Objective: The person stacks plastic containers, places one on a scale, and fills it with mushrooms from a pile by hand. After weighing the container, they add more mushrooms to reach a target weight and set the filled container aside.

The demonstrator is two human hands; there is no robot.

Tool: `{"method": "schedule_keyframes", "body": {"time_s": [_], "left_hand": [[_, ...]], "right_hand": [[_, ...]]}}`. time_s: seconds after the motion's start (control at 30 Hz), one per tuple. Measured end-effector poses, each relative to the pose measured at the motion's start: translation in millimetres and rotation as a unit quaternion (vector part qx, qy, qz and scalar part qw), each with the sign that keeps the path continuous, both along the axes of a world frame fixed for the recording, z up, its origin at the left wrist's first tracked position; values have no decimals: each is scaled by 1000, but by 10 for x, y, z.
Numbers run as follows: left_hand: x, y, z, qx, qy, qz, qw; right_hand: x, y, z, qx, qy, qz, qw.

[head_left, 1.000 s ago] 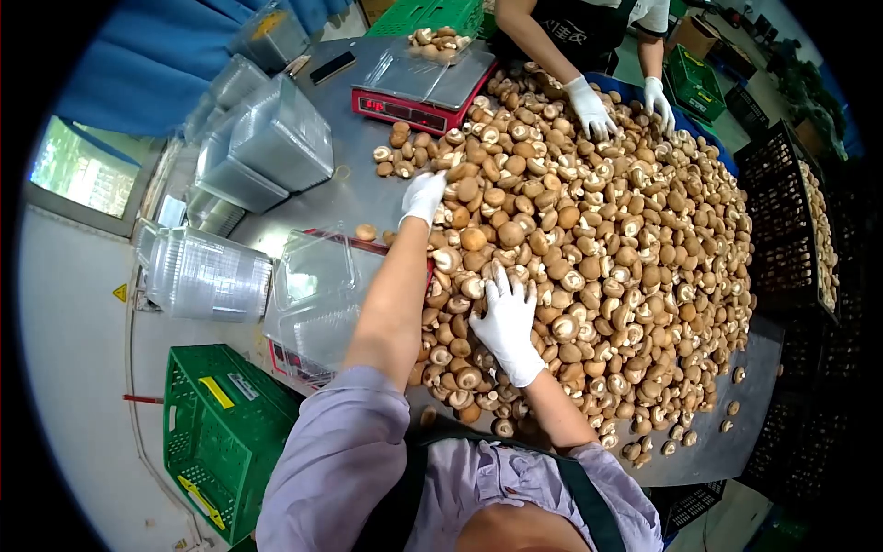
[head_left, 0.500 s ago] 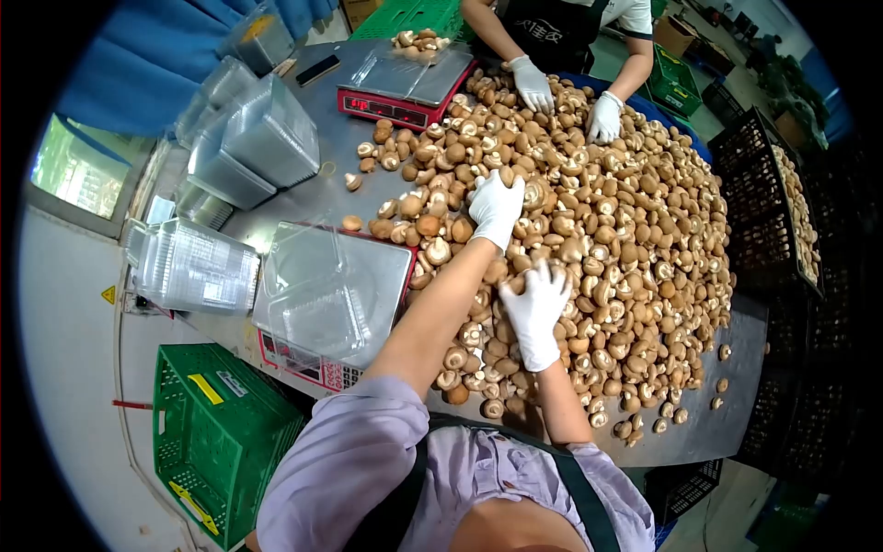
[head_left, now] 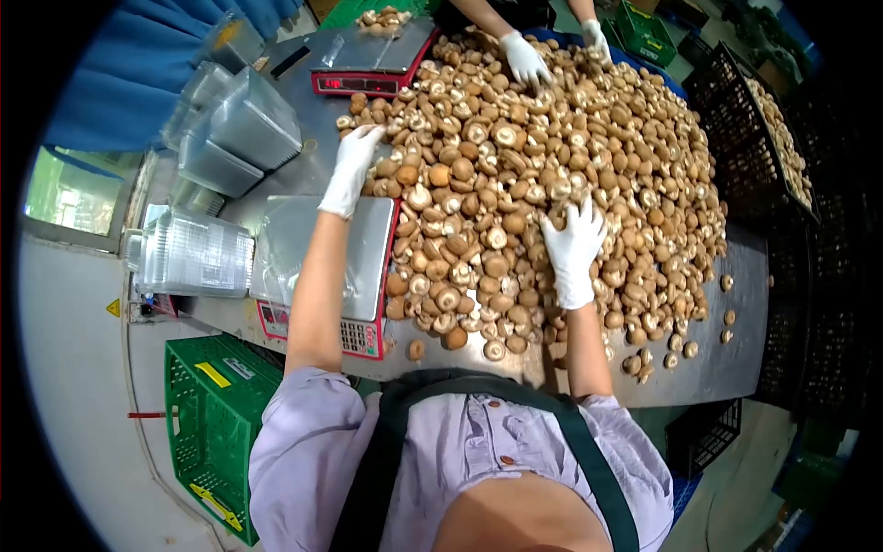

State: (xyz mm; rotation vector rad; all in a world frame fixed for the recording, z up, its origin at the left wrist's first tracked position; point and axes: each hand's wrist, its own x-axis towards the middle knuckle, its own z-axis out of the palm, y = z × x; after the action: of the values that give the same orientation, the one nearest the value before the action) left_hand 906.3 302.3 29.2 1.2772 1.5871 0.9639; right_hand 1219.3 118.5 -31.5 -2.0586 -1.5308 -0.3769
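Observation:
A big heap of brown mushrooms (head_left: 515,166) with pale stems covers much of the metal table. My left hand (head_left: 351,170), in a white glove, reaches over the far side of the near scale (head_left: 370,267) to the heap's left edge. Its fingers are stretched out against the mushrooms there, with nothing visible held. On the heap's near middle lies my right hand (head_left: 574,248), also gloved, palm down with fingers spread on the mushrooms. A clear plastic tray (head_left: 292,247) rests on the near scale, partly behind my left forearm.
Stacked clear trays (head_left: 253,120) and more trays (head_left: 195,258) stand at the left. A second red scale (head_left: 368,60) carries mushrooms. Across the table, a co-worker's gloved hand (head_left: 525,61) touches the heap. A green crate (head_left: 216,442) sits below left; a black crate (head_left: 745,120) stands right.
My left hand has moved left from the middle of the heap to its left edge. My right hand has shifted right and farther up the heap. The co-worker's hands have also moved.

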Motion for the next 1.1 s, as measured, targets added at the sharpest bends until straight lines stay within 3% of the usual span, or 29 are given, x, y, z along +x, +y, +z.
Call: {"method": "schedule_keyframes", "body": {"time_s": [0.13,0.27,0.47,0.6,0.67,0.87,0.93,1.0,1.1], "left_hand": [[-2,-922,74,12,-84,-63,994],[90,-2063,-177,45,-40,-117,991],[98,-3224,-873,91,231,-80,966],[262,-3416,-1264,140,355,-126,916],[322,-3371,-1208,136,288,-165,933],[413,-3476,-1173,219,380,-280,854],[343,-3486,-1163,260,354,-294,849],[217,-3527,-1212,265,326,-307,854],[32,-3596,-1240,293,394,-333,805]], "right_hand": [[170,-300,31,32,41,43,998],[-28,-830,116,63,85,102,989],[-315,-1604,-218,-59,121,150,980],[-453,-1703,-417,-99,70,194,973],[-532,-1696,-473,-122,58,195,971],[-663,-1656,-371,-147,28,213,965],[-625,-1787,-389,-118,19,287,951],[-552,-1967,-569,-152,102,332,925],[-375,-2046,-486,-143,91,372,913]]}}
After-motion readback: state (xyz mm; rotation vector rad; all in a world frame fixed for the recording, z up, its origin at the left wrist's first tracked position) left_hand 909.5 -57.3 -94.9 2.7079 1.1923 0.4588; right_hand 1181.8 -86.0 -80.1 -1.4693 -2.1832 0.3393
